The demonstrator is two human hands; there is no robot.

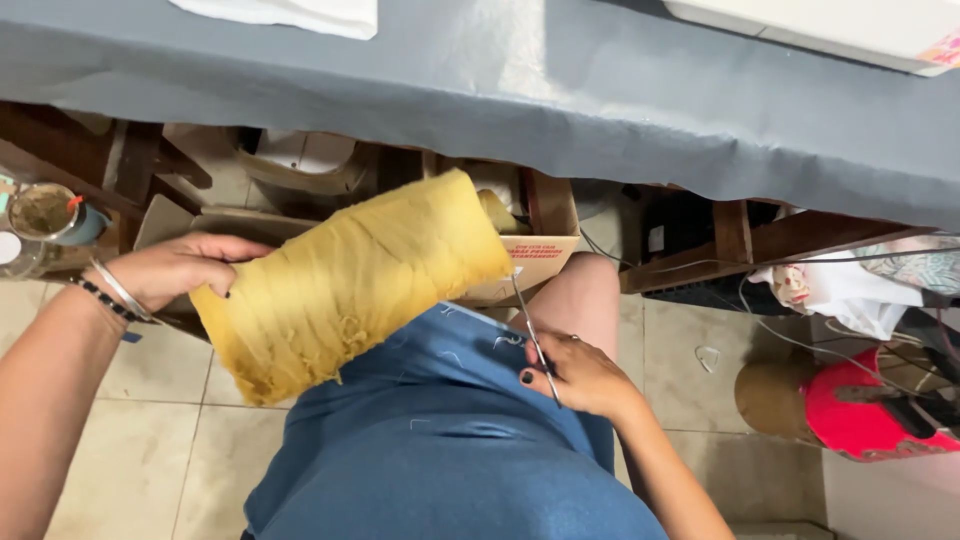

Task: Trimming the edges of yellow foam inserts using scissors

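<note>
**A yellow roll in one hand, scissors in the other**

While the person sits with a blue denim lap (440, 440) under the camera, the left hand (175, 270) holds a thick roll of yellow fabric (350, 285) by its near end. The fingers of this hand are closed around the edge of the roll, and the thumb lies on top. The roll is in the air above the lap, tilted, and its far end points up toward the front edge of the desk, which is covered with a grey cloth (560, 100). Two bracelets (115, 293), one of metal and one dark, sit on the left wrist.

The right hand (580, 378) rests on the right thigh, just beside the bare knee (580, 300). Its fingers, with dark nail polish, are closed on a thin pair of scissors (532, 335). The blades point up toward the far end of the roll and almost reach it.

Under the desk stands an open cardboard box (535, 260). On the tiled floor (680, 370), at the right, lies a red bag (850, 415).
</note>
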